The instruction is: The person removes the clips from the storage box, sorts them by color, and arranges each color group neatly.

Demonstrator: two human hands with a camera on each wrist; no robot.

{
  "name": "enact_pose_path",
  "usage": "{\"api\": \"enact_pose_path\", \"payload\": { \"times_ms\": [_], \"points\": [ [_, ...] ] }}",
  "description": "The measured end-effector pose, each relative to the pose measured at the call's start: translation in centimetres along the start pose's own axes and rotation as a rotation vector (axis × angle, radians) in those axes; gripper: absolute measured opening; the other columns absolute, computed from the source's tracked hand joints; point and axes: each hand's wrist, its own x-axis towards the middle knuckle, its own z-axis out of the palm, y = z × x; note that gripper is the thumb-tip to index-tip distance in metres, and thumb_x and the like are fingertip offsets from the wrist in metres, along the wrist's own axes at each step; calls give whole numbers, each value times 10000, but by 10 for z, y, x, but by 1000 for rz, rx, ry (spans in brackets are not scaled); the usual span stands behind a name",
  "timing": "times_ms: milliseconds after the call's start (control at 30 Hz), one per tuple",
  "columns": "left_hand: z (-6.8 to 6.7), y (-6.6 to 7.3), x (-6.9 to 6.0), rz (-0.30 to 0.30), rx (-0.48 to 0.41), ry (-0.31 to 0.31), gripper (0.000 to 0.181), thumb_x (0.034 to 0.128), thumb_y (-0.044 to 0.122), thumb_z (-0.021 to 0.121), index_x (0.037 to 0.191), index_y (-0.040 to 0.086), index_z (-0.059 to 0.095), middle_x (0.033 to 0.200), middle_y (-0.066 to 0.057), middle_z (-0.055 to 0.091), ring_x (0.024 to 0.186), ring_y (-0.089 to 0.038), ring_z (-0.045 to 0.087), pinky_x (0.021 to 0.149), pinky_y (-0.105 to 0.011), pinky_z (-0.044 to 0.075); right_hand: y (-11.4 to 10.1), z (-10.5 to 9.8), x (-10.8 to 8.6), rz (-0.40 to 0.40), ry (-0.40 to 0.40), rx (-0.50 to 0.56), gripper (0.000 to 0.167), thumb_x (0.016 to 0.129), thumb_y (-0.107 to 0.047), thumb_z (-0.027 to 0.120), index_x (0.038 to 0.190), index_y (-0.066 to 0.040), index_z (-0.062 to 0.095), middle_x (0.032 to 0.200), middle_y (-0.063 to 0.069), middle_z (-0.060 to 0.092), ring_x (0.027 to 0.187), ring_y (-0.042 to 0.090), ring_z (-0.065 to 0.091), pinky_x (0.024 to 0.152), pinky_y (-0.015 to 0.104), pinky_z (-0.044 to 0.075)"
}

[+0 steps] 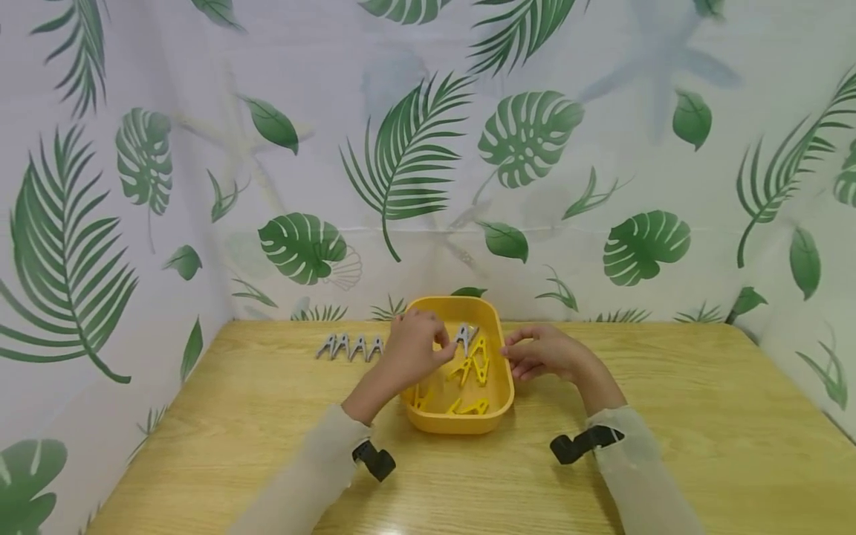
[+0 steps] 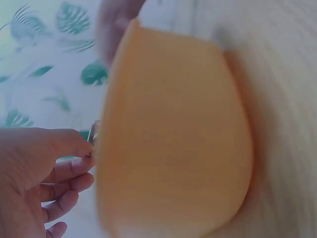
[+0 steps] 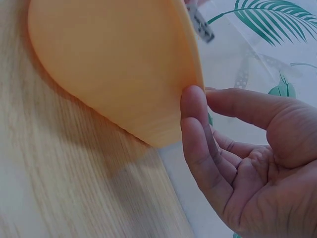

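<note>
A yellow tray [image 1: 461,425] on the table holds several yellow clips [image 1: 481,362]. My left hand [image 1: 416,349] is over its left side, and in the left wrist view that hand [image 2: 47,173] pinches a grey clip [image 2: 92,133] between thumb and index finger, mostly hidden by the tray wall [image 2: 173,129]. The grey clip [image 3: 201,25] also shows above the rim in the right wrist view. My right hand [image 1: 545,353] grips the tray's right rim, thumb on one side and fingers on the other; it [image 3: 257,153] is close up in the right wrist view.
Several grey clips [image 1: 342,346] stand in a row on the table [image 1: 267,423], left of the tray near the back edge. Behind the table hangs a leaf-patterned backdrop [image 1: 441,245]. Black straps with cameras are on both sleeves.
</note>
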Motion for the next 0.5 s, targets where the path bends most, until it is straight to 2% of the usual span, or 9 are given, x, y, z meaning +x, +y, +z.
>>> {"api": "enact_pose_path", "payload": {
  "times_ms": [67, 200, 333, 500],
  "points": [
    [-11, -12, -3, -31, -29, 52, 210, 931, 234, 729, 753, 125, 706, 878, -40, 669, 933, -264, 554, 925, -521, 384, 1, 0, -1, 6, 6, 2, 354, 1018, -206, 618, 1245, 53, 537, 788, 35, 707, 652, 110, 683, 709, 306, 609],
    [-31, -41, -13, -130, -46, 129, 204, 941, 242, 724, 805, 92, 747, 933, -61, 678, 984, -306, 564, 915, -519, 370, 1, -1, -2, 11, 11, 1, 383, 1014, -213, 626, 1267, 58, 529, 800, 41, 716, 661, 116, 688, 710, 299, 608],
    [-47, -73, -25, -223, -14, 162, 210, 948, 246, 714, 858, 61, 757, 1003, -101, 690, 1014, -347, 560, 916, -542, 366, 1, -1, -1, 10, 8, -3, 392, 1013, -220, 631, 1271, 56, 528, 808, 41, 717, 675, 123, 692, 726, 305, 610],
    [-58, -108, -35, -304, 60, 171, 233, 954, 245, 712, 883, 27, 753, 1045, -149, 689, 1059, -398, 551, 943, -597, 360, 0, 0, 0, 8, 2, -1, 373, 1014, -214, 627, 1255, 54, 533, 803, 43, 720, 668, 122, 689, 721, 308, 609]
  ]
}}
